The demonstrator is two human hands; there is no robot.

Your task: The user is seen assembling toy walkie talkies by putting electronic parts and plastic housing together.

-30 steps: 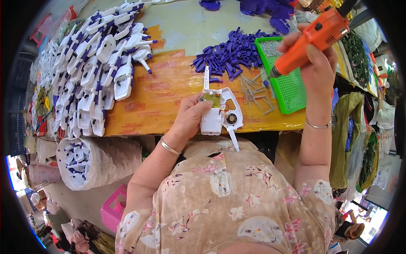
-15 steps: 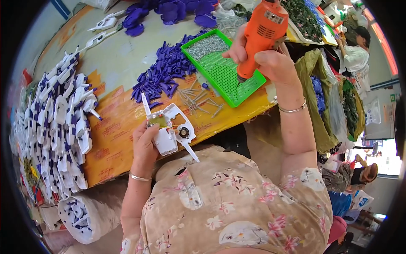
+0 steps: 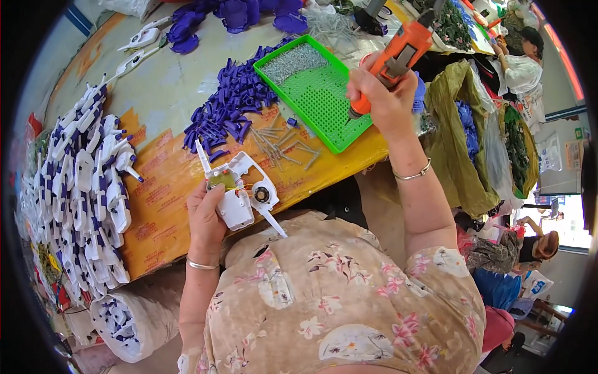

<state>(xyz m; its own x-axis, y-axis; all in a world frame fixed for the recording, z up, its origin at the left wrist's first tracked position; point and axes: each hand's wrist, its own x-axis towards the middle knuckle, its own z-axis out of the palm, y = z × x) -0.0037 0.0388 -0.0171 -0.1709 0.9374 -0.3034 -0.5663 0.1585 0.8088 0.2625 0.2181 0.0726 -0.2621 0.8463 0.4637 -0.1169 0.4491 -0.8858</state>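
Head view, both hands in frame. The left hand (image 3: 207,215) was clamped on an opened white plastic casing (image 3: 238,210), thumb on the upper face beside the green circuit board (image 3: 219,182), fingers mostly hidden underneath. The casing was at the near edge of the tabletop (image 3: 165,168), close to the wearer's clothing; I could not tell whether it rested on the edge or was held clear. Thin wires (image 3: 240,189) ran from the board towards a round black speaker (image 3: 261,194).

The right hand (image 3: 389,103) was wrapped around an orange power screwdriver (image 3: 398,56), nose pointing down over the near end of the green tray (image 3: 314,103); I could not read the height of the tip. Small metal screws (image 3: 293,65) lay at the tray's far end, purple plastic parts (image 3: 230,103) to its left.

Handling notes (my judgement): casing light and stiff, smooth enough to slip under a loose grip; the wires looked the most fragile point. I favoured a hold on the solid outer walls, thumb off the board and wires. Screwdriver probably much the heavier; best gripped round its thick body.
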